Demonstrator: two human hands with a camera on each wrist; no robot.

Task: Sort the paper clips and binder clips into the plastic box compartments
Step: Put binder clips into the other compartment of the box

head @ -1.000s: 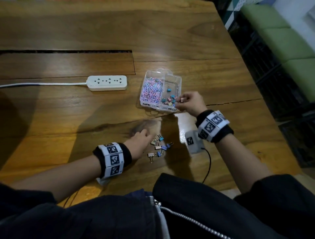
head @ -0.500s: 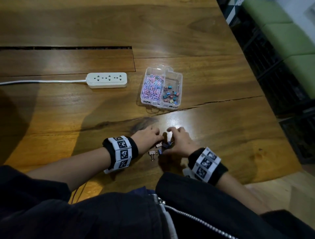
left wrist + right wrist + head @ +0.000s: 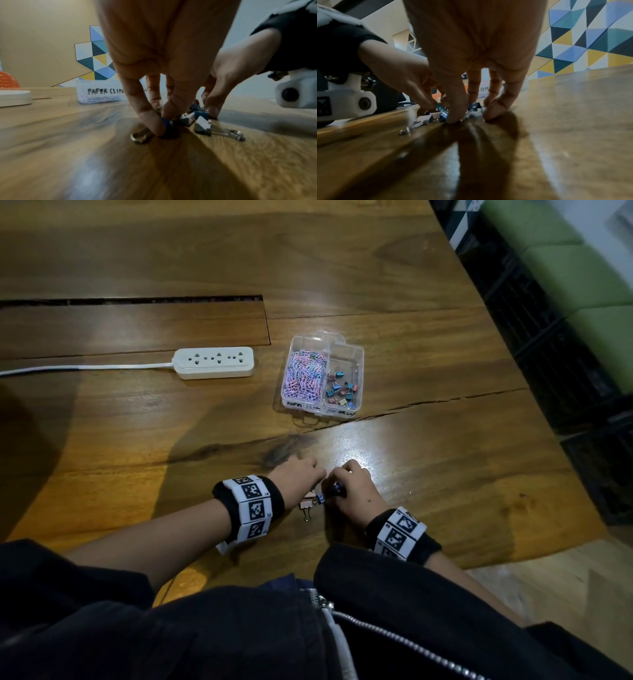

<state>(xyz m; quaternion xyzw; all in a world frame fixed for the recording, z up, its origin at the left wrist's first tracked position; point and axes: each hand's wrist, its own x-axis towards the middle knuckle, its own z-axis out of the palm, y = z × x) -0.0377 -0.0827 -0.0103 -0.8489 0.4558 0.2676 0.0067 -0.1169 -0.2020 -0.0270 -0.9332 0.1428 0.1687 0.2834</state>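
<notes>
1. Both hands down on the last small heap of binder clips (image 3: 317, 498) near the table's front edge, fingertips nearly meeting over it.
2. Left hand (image 3: 297, 478): thumb and forefinger pinching a dark blue clip (image 3: 167, 125) against the wood, its wire loop sticking out on the near side of the pinch.
3. Right hand (image 3: 354, 486): fingers curled down onto another blue clip (image 3: 475, 106), thumb planted just beside it; a narrow grip, apparently closed on that clip (not fully clear through the blur).
4. A pale clip (image 3: 203, 125) lying loose just beside the left pinch, toward the right hand, long axis running from the fingers back toward the body.
5. Plastic box (image 3: 358, 361) well ahead of both grips, straight beyond the fingertips; paper clips (image 3: 303, 374) in its left compartment, binder clips in the right.
6. Right hand probably nearer the binder compartment, so likely a lift and forward carry.
</notes>
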